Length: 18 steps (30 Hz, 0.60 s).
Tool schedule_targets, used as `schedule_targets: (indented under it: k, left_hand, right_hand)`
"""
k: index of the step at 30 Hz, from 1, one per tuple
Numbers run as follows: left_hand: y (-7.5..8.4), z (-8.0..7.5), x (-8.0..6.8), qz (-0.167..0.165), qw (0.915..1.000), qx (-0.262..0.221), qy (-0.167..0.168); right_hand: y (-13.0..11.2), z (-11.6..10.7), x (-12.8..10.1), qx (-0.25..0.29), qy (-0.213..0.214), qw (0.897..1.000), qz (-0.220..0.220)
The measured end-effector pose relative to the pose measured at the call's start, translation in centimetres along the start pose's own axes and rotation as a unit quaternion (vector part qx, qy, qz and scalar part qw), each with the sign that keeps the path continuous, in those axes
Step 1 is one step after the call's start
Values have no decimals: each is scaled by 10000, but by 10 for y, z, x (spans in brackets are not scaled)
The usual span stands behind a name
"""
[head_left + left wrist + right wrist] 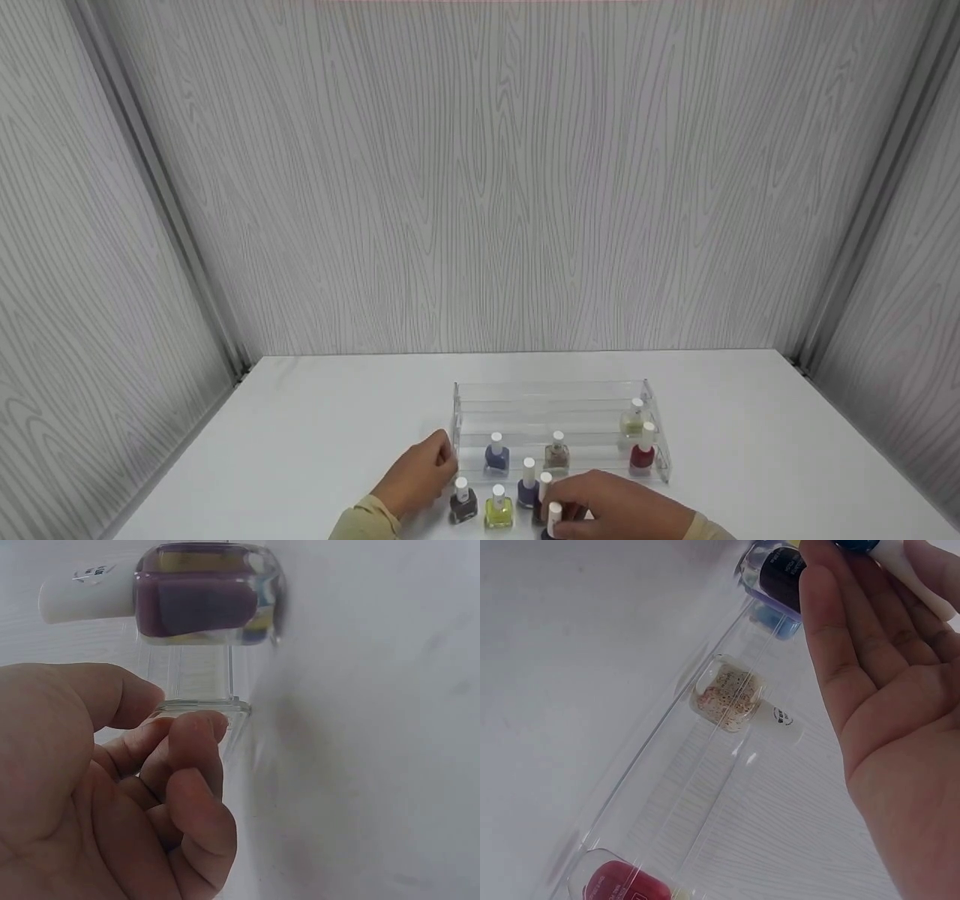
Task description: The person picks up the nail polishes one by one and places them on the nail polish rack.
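A clear tiered rack [525, 401] stands on the white table. It carries a blue polish bottle [496, 456], a beige glitter bottle [556, 452], a red bottle [643, 454] and a pale yellow bottle [634, 421]. My left hand [420, 472] is at the rack's left front corner [232, 709], thumb and curled forefinger closing on the clear edge. A dull purple bottle [202, 604] stands just beyond it. My right hand [600, 510] grips a white-capped blue bottle [553, 517] in front of the rack; its cap [919, 581] lies across my fingers.
In front of the rack stand a yellow bottle [499, 511], a violet bottle [528, 487] and another white-capped one [544, 486]. Grey wood-grain walls close in the table at the back and on both sides. The rack's upper tiers [540, 390] hold nothing on the left.
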<state>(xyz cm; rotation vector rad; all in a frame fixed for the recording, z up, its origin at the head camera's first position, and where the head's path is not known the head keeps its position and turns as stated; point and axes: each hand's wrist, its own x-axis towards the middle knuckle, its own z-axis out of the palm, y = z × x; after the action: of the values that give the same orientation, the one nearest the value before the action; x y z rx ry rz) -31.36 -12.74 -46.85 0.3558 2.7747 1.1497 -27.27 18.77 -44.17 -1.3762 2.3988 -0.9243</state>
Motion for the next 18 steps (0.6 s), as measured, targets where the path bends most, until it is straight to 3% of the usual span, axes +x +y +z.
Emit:
schedule_targets:
  k: [6, 12, 18]
  left_hand:
    - [0, 0, 0, 15, 10000, 27, -11]
    - [-2, 0, 0, 26, 9999, -144, -34]
    - [-2, 0, 0, 12, 9999, -167, -26]
  right_hand:
    - [-1, -2, -1, -53, 19, 10000, 44]
    - [1, -4, -3, -516, 203, 9978, -368]
    - [0, -9, -5, -482, 228, 9982, -289]
